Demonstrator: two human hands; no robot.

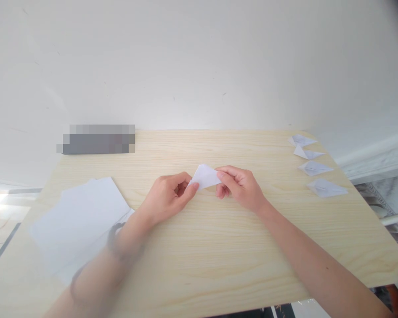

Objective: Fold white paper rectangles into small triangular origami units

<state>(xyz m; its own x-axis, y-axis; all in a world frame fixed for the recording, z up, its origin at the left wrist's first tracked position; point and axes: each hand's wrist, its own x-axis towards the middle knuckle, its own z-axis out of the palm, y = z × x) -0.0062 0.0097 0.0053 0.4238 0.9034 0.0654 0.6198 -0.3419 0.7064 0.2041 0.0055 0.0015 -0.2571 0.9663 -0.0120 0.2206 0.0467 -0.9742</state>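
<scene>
Between my two hands is a small folded piece of white paper (204, 176), kite-like in outline, held a little above the wooden table (199, 256). My left hand (169, 194) pinches its left corner between thumb and fingers. At its right corner, my right hand (240, 185) grips it with the thumb on top and the fingers curled behind. The fingers partly cover both ends of the paper. A dark band circles my left wrist.
White paper sheets (82, 216) lie loosely stacked at the left, partly under my left forearm. Several folded white paper shapes (328, 187) line the right edge in a column. A blurred-out dark object (97, 143) sits at the back left, near the white wall (199, 66).
</scene>
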